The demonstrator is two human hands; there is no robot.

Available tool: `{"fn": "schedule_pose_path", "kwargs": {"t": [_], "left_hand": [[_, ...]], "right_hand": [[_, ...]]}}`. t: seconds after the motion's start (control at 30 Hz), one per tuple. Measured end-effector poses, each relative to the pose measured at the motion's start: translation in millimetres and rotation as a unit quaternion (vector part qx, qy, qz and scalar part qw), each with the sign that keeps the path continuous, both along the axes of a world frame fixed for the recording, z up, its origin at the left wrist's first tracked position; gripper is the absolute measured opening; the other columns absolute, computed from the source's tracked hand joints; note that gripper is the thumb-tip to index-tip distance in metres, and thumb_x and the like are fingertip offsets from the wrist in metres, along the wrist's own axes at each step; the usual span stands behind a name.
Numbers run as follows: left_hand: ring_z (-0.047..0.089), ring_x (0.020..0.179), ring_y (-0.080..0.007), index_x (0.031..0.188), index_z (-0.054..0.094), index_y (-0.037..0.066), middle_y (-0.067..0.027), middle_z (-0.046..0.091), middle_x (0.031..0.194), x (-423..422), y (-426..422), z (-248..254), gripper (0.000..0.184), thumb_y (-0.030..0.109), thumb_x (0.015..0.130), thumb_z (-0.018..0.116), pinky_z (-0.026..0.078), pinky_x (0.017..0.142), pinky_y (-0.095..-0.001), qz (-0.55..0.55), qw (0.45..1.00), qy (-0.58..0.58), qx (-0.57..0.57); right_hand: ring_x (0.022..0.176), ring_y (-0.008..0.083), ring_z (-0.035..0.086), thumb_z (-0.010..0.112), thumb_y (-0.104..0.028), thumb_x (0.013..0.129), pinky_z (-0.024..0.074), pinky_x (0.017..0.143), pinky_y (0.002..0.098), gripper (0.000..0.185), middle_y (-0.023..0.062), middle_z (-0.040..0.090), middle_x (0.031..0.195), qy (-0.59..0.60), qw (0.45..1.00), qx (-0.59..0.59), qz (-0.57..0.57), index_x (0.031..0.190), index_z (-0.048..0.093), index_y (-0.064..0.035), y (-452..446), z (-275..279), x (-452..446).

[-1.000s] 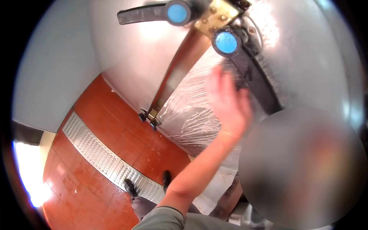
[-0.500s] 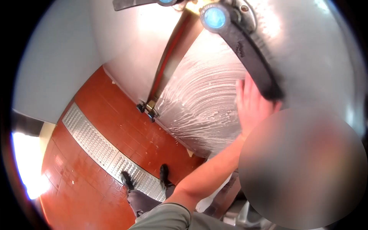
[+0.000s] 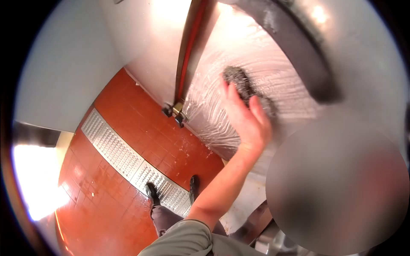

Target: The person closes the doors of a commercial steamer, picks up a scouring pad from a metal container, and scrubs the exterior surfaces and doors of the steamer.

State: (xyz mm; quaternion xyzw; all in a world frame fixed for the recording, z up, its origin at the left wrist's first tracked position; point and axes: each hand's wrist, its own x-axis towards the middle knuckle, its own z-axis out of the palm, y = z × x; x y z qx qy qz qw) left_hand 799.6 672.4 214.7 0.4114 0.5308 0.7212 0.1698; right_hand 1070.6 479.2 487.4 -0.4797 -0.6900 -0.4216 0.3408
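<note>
My left hand (image 3: 248,121) presses a dark grey, mesh-like scouring pad (image 3: 237,80) against a curved shiny metal surface (image 3: 290,79). The pad shows beyond my fingers and beside them. Streaky whitish foam covers the metal around it. To the upper right of my hand is a thick dark handle (image 3: 299,51). A long metal bar with a red strip (image 3: 188,51) runs down the surface on the left, ending at a small brass-coloured fitting (image 3: 177,109). My right hand is not visible.
Below lies a wet red tiled floor (image 3: 115,200) with a studded metal strip (image 3: 117,149). My dark shoes (image 3: 152,190) are on and beside the strip. A pale wall (image 3: 64,64) stands at left. A round blurred patch hides the lower right.
My left hand has gone right, then back left across the metal, and the pad now shows. The view has shifted, so the blue-capped handle hubs are out of the frame.
</note>
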Motion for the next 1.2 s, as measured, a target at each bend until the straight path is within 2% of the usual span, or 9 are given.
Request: {"fn": "schedule_pose_path", "kwargs": {"t": [0.17, 0.23, 0.4, 0.5, 0.63, 0.7, 0.9, 1.07, 1.2], "left_hand": [[0.05, 0.13, -0.039, 0.141, 0.037, -0.011, -0.0311, 0.045, 0.145, -32.8, 57.5, -246.4, 0.055, 0.034, 0.109, 0.035, 0.04, 0.109, -0.0459, 0.014, 0.905, -0.163, -0.394], [0.056, 0.122, -0.0375, 0.138, 0.04, -0.01, -0.0289, 0.051, 0.14, -39.2, 64.2, -298.2, 0.054, 0.035, 0.108, 0.039, 0.043, 0.104, -0.0455, -0.03, 0.855, -0.358, -0.374], [0.024, 0.15, -0.0395, 0.151, 0.025, -0.011, -0.0287, 0.024, 0.16, -21.1, 10.6, -120.9, 0.06, 0.029, 0.107, 0.04, 0.018, 0.124, -0.0439, -0.054, 0.981, -0.054, -0.177], [0.033, 0.145, -0.0406, 0.148, 0.031, -0.012, -0.0307, 0.034, 0.154, -43.1, 60.4, -187.0, 0.058, 0.028, 0.107, 0.041, 0.024, 0.121, -0.0441, 0.03, 0.967, -0.136, -0.214], [0.058, 0.101, -0.0474, 0.116, 0.063, -0.002, -0.0322, 0.059, 0.112, -64.6, 91.7, -355.4, 0.036, 0.03, 0.1, 0.054, 0.046, 0.089, -0.0551, 0.145, 0.9, -0.076, -0.403], [0.058, 0.1, -0.0464, 0.115, 0.064, 0.0, -0.0316, 0.06, 0.109, -53.7, 85.2, -372.3, 0.035, 0.03, 0.099, 0.055, 0.047, 0.088, -0.0541, 0.147, 0.824, -0.122, -0.533], [0.056, 0.1, -0.0457, 0.11, 0.064, -0.005, -0.0306, 0.059, 0.11, -54.3, 78.9, -370.7, 0.031, 0.022, 0.1, 0.052, 0.046, 0.09, -0.0507, 0.155, 0.918, -0.059, -0.361], [0.054, 0.105, -0.0426, 0.115, 0.059, -0.007, -0.0274, 0.055, 0.116, -56.9, 68.1, -421.6, 0.031, 0.019, 0.104, 0.048, 0.044, 0.093, -0.0457, 0.124, 0.927, -0.09, -0.341], [0.053, 0.106, -0.044, 0.117, 0.057, -0.007, -0.0286, 0.054, 0.114, -47.2, 58.5, -378.5, 0.031, 0.02, 0.104, 0.049, 0.043, 0.094, -0.0471, 0.093, 0.931, -0.093, -0.34]], "right_hand": [[0.079, 0.0231, 0.064, 0.062, -0.006, 0.095, 0.0561, 0.072, 0.0334, 0.02, 0.0174, 0.069, 0.099, 0.058, 0.998, -0.014, 0.025, 0.109, 0.068, 0.0076, -5.1, -7.8, 4.4], [0.077, 0.023, 0.063, 0.062, -0.007, 0.094, 0.0551, 0.07, 0.0334, 0.019, 0.0164, 0.068, 0.096, 0.019, 1.0, -0.002, 0.014, 0.107, 0.068, 0.0066, -2.8, -3.5, -0.6], [0.072, 0.0225, 0.06, 0.063, -0.011, 0.093, 0.0527, 0.066, 0.0334, 0.017, 0.0138, 0.065, 0.09, -0.044, 0.999, 0.01, 0.0, 0.102, 0.066, 0.0041, 4.7, 3.2, -6.4], [0.069, 0.0222, 0.058, 0.064, -0.013, 0.093, 0.0513, 0.064, 0.0334, 0.016, 0.0122, 0.064, 0.086, -0.093, 0.995, 0.03, -0.001, 0.099, 0.066, 0.0026, 16.3, 1.5, -22.3], [0.065, 0.0218, 0.056, 0.065, -0.015, 0.092, 0.0493, 0.061, 0.0334, 0.016, 0.0101, 0.062, 0.081, -0.12, 0.991, 0.052, 0.001, 0.095, 0.065, 0.0007, 28.7, -9.1, -39.0], [0.063, 0.0216, 0.055, 0.065, -0.017, 0.092, 0.0484, 0.059, 0.0334, 0.016, 0.0091, 0.061, 0.079, -0.134, 0.99, 0.055, 0.004, 0.093, 0.064, -0.0003, 34.2, -7.6, -46.7], [0.057, 0.0211, 0.051, 0.067, -0.021, 0.09, 0.0455, 0.055, 0.0334, 0.018, 0.006, 0.057, 0.071, -0.164, 0.985, 0.051, 0.018, 0.087, 0.062, -0.0033, 44.2, -8.2, -59.9], [0.054, 0.015, 0.052, 0.082, -0.029, 0.083, 0.0405, 0.047, 0.0293, 0.034, 0.0049, 0.062, 0.066, -0.172, 0.972, 0.155, 0.035, 0.073, 0.063, -0.002, 55.9, -29.7, -64.8], [0.053, 0.0142, 0.052, 0.082, -0.032, 0.084, 0.0404, 0.046, 0.0288, 0.036, 0.0046, 0.062, 0.066, -0.172, 0.976, 0.129, 0.036, 0.075, 0.064, -0.0018, 44.8, -32.7, -52.2]]}}
